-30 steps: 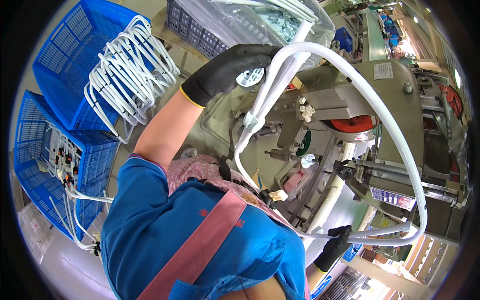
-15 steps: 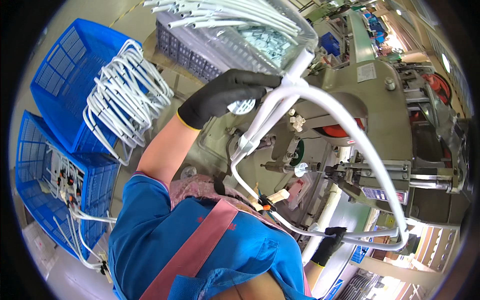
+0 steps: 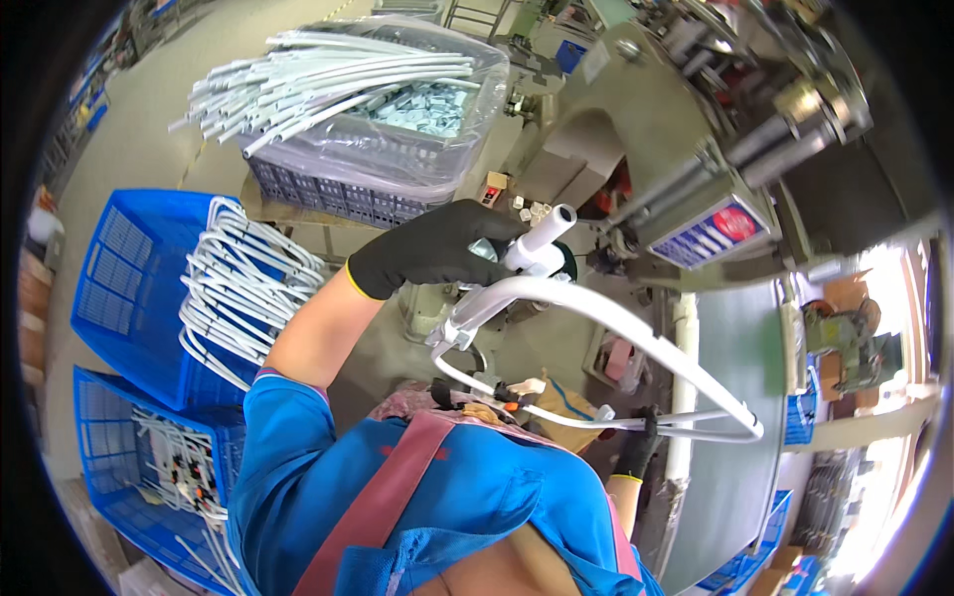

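A white bent-tube frame (image 3: 651, 345) spans the space before my chest, its big curve running from upper left to lower right. My left hand (image 3: 437, 246), in a black glove with a yellow cuff, is closed on the frame near a plastic joint (image 3: 535, 256); a short open tube end sticks up there. Something small and light-coloured shows under its fingers, too covered to name. Lower right, my right hand (image 3: 639, 444), gloved alike, closes around the frame's lower rails; its fingers are partly hidden. A small black-and-orange piece (image 3: 510, 403) sits on the lower tube.
A grey machine (image 3: 656, 129) stands ahead to the right, beside a green-topped bench (image 3: 730, 348). Farther off at left, a plastic-lined crate (image 3: 343, 204) carries white tubes (image 3: 328, 84) and small metal parts. Two blue baskets (image 3: 129, 288) with bent white tubes stand at left.
My view has swung, so the machine sits farther up and the crate shows more fully. The frame has come away from the machine head, its curve tilting lower; both hands still hold it.
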Motion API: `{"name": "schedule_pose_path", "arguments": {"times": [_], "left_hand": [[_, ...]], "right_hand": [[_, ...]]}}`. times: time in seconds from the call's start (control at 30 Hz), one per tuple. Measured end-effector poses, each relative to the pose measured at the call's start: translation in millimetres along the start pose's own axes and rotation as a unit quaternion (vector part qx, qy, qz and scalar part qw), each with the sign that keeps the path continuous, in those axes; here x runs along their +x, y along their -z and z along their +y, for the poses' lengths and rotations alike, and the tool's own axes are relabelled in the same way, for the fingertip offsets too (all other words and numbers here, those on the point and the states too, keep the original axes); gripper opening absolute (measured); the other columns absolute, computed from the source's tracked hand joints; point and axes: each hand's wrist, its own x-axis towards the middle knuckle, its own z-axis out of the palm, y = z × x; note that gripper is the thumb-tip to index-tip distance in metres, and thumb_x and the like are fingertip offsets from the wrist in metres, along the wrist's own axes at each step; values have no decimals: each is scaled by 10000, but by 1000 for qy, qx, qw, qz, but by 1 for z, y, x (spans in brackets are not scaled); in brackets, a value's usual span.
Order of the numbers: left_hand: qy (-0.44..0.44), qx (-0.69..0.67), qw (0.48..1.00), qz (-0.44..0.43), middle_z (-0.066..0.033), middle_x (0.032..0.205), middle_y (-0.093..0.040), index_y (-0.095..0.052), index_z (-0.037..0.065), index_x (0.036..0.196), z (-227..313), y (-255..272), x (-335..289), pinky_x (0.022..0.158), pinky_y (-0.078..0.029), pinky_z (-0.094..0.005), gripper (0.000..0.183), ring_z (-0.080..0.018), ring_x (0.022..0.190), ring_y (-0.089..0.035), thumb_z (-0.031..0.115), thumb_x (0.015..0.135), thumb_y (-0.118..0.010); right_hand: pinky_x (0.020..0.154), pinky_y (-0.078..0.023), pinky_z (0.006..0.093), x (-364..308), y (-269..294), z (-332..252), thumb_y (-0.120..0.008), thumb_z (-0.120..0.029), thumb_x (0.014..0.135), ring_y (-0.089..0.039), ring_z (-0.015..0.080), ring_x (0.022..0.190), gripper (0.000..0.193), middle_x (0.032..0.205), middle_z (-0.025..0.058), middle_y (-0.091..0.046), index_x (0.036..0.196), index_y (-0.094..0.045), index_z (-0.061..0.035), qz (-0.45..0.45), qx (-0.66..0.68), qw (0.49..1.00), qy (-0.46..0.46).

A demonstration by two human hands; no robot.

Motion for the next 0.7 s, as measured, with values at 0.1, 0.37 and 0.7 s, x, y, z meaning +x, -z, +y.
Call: {"name": "schedule_pose_path", "arguments": {"times": [0.1, 0.37, 0.7], "left_hand": [[37, -45, 997, -58, -99, 1049, -695, -635, 50, 1177, 5, -20, 0, 867, -475, -330, 464, -158, 947, -640, 125, 737, -762], [39, -82, 995, -28, -137, 907, -696, -693, -26, 941, 11, -71, -2, 739, -530, -332, 264, -227, 819, -668, 103, 714, -727], [-31, -206, 978, -22, -115, 960, -676, -649, -21, 1002, 15, -118, -12, 844, -503, -345, 324, -214, 918, -646, 133, 737, -754]], "right_hand": [[835, -487, 372, -26, 30, -12, -656, -180, 859, -594, 198, 867, 173, 847, 76, -624, 918, -626, -21, -12, -24, 999, 38], [808, -448, 326, -84, 95, -65, -585, -189, 906, -557, 173, 830, 181, 836, 57, -589, 865, -617, -16, -62, -139, 983, 103], [643, -491, 370, -137, 133, -134, -619, -270, 872, -536, 207, 664, 295, 741, 75, -518, 730, -553, -20, -39, -222, 932, 282]]}}
